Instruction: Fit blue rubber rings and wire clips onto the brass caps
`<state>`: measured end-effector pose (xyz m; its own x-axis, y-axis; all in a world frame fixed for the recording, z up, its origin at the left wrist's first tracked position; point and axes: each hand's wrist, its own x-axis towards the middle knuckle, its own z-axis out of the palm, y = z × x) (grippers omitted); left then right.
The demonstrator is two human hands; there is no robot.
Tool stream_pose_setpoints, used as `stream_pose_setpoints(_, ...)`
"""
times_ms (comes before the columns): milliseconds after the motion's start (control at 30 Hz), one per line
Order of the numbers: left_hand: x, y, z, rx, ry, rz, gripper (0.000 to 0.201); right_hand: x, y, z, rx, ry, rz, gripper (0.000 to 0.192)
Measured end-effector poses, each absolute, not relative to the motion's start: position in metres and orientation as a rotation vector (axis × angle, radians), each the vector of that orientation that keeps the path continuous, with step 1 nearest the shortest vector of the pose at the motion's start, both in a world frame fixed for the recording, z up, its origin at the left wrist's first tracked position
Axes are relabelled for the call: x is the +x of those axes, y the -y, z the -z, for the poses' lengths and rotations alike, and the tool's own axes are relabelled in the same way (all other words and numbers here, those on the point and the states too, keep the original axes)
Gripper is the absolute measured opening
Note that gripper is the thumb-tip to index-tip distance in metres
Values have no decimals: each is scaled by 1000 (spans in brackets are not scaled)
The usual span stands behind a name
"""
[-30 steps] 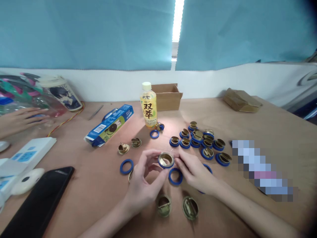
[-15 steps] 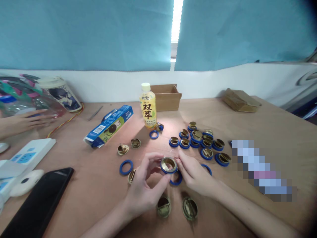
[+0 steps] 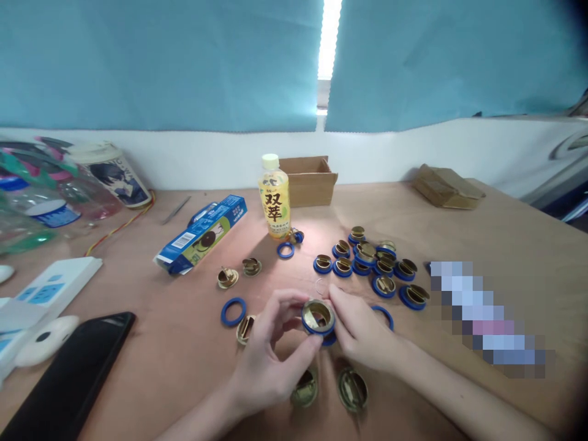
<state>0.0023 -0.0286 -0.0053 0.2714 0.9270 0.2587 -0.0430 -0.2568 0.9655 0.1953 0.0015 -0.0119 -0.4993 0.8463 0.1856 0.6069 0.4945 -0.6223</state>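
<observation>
Both hands pinch one brass cap with blue ring above the tabletop: left hand fingers closed on its left edge, right hand fingers on its right edge. Two bare brass caps lie just below the fingers.

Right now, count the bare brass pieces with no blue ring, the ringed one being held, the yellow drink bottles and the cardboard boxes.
Bare brass pieces: 5
Ringed brass piece being held: 1
Yellow drink bottle: 1
Cardboard boxes: 2
Total: 9
</observation>
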Motion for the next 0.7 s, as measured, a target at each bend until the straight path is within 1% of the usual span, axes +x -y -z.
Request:
stream_pose_setpoints(100,2,31,5,1473,-829,-1184,38,195,-1,12,-1186,2255,-730,18)
stream_pose_setpoints(267,3,33,4,1467,-756,-1150,38,196,-1,14,-1139,2217,-710,17)
stream_pose_setpoints(500,1,32,4,1490,-814,-1174,37,196,0,9,-1090,2210,-750,17)
stream_pose_setpoints(700,0,32,5,1488,-817,-1183,38,196,2,11,-1086,2194,-704,15)
